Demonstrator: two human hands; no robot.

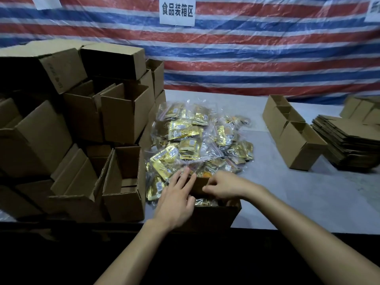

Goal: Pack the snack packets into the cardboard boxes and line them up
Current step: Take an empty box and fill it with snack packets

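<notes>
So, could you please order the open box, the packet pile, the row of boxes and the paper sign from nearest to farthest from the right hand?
1. open box, directly under the right hand.
2. packet pile, just behind it.
3. row of boxes, further right.
4. paper sign, high at the back.

A red, white and blue striped tarp [267, 48] under clear plastic hangs at 12 o'clock. A white paper sign [177, 11] is fixed on it. The grey table [308, 192] spreads toward 3 o'clock, dimly lit.

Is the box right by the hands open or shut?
Open. The box has its far flap standing up, and shiny snack packets show inside through the uncovered top.
</notes>
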